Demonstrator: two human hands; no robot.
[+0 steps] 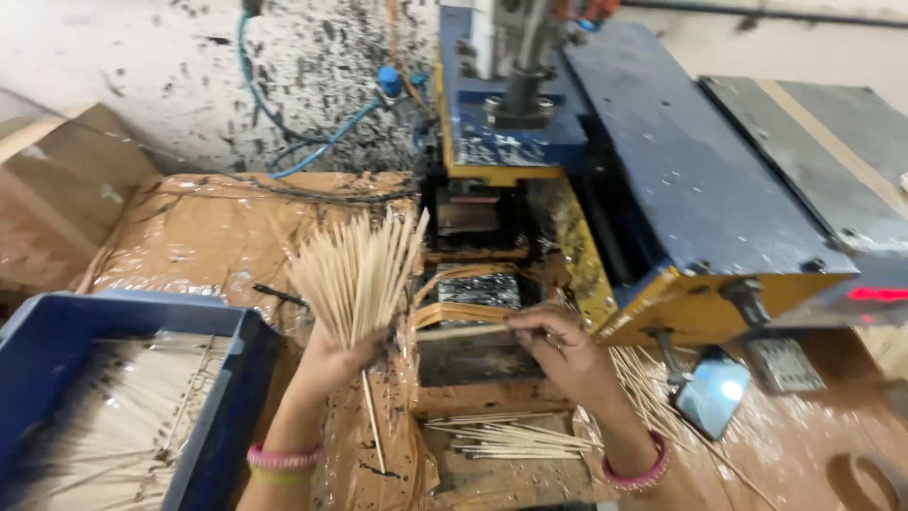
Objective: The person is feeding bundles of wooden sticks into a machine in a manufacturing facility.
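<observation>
Gripping a fanned bundle of sticks (357,270), left hand (333,360) fingers closed; right hand (558,345) fingers pinch one stick (463,331).

Dim, soft motion blur; glare on brown plastic sheeting (218,237) (left).

Wall (142,57): pale, heavily spattered with black specks; blue cable (312,142) hangs against it. Bench (208,237) covered in glossy brown wrapping. Cardboard (57,189) leans at left.

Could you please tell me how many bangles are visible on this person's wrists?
2: a pink bangle on the left wrist, beside the blue crate, and a pink bangle on the right wrist. Others may be out of view.
</observation>
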